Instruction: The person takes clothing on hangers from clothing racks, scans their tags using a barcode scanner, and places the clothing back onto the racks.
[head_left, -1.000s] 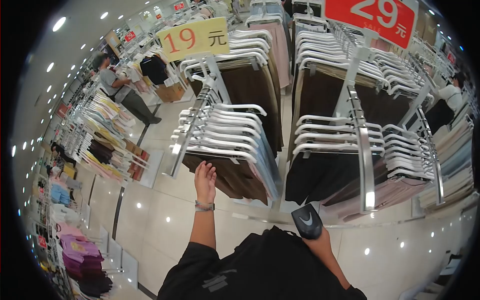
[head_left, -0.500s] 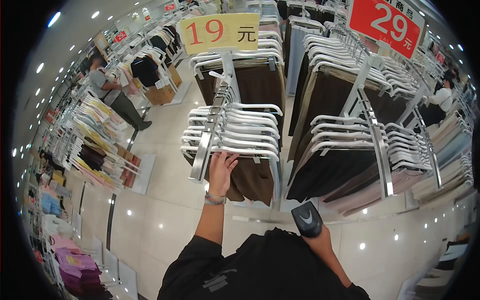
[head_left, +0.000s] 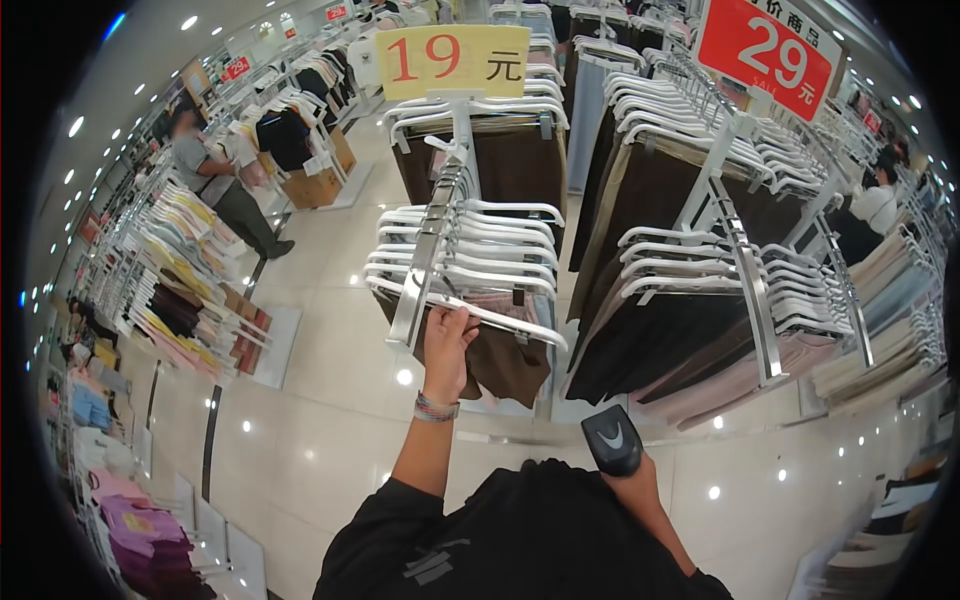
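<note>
Left hand (head_left: 448, 355): raised at the near end of the left rack, a banded bracelet (head_left: 437, 408) on its wrist. Grip closed on the nearest white hanger (head_left: 520, 326), close under the metal rail (head_left: 408, 312). This hanger slants away from the row behind it, its right end swung nearest to the wearer. Brown trousers (head_left: 510, 368) hang from it, just right of the fingers; a pink garment (head_left: 492, 304) shows in the gap behind.

Right hand (head_left: 634, 482): held low, near the body, well apart from the racks. Grip clamped around a dark handheld scanner (head_left: 612, 440), its head pointing toward the racks; handle mostly hidden.

Surroundings: yellow "19元" sign (head_left: 452, 64) above the left rack; red "29元" sign (head_left: 765, 52) above the right rack, where black trousers (head_left: 690, 335) hang at the near end. Tiled floor (head_left: 330, 425) between the racks and the clothes at far left. A person in a grey top (head_left: 203, 165) stands there, among hanging clothes.
</note>
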